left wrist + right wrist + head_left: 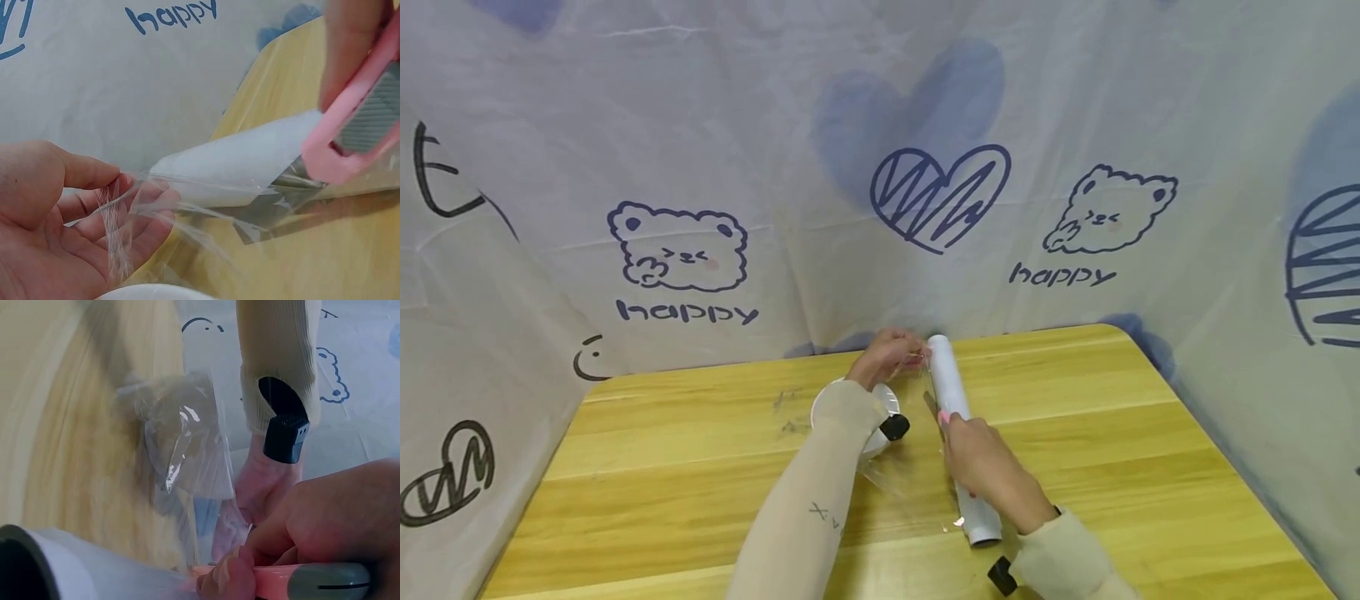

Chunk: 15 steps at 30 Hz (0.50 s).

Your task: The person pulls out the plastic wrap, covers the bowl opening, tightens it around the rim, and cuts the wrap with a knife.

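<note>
Two hands at work round one landmark, the white roll [951,387]; it lies lengthwise on the wood-look table [1112,400], one end toward the person. We log the step as cutting clear film [117,234] away from the roll: film stretches off its left side, and the pink cutter [331,150] has its blade out among the film. Whether the blade has bitten through, we can't tell. Next move, our judgement: hold the film taut and draw the blade along the roll's left side, fingers well out of its line; slack film could bunch instead of parting.

Pose: left arm reaches past the white bowl [892,398], which sits left of the roll, and the left hand [889,357] is just beside the roll's far end. Palm faces the left wrist camera, thumb and fingertips pinching a gathered edge of film; narrow grip, nothing else in it that we see. Right arm comes in from right of the roll's near end; the right hand [983,457] is above the roll's middle, knuckles up, fingers wrapped firmly round the cutter, blade pointing toward the roll's far end. Can't tell if that hand touches the roll. Film also spreads left of the roll, near the bowl; its seal on the rim is unclear.
</note>
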### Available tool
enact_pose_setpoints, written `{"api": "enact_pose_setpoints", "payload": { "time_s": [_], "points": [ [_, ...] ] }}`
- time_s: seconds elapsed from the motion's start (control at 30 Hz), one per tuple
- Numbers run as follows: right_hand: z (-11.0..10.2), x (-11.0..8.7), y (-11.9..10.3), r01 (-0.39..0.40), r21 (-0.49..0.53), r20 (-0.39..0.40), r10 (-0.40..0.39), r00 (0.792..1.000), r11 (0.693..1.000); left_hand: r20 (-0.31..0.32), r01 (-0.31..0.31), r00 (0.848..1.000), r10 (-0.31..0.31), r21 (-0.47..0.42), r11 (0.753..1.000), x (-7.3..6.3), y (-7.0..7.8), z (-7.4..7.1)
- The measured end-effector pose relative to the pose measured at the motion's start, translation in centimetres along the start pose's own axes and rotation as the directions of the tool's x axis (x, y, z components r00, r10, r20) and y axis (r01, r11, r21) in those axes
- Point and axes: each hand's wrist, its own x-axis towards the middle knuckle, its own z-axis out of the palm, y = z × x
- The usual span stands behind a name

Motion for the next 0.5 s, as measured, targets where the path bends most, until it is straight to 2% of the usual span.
{"api": "enact_pose_setpoints", "payload": {
  "time_s": [0.3, 0.5],
  "points": [
    [0.3, -1.9, 0.2, 0.063, -0.032, -0.033, -0.064, 0.997, 0.997, -0.017, 0.020, 1.000, -0.019, 0.036, 0.999, 0.0, 0.0, -0.1],
    [0.4, -3.1, 0.2, 0.105, -0.034, -0.063, -0.107, 0.992, 0.994, -0.002, 0.002, 1.000, -0.002, 0.049, 0.999, 0.0, 0.0, -0.1]
  ]
}}
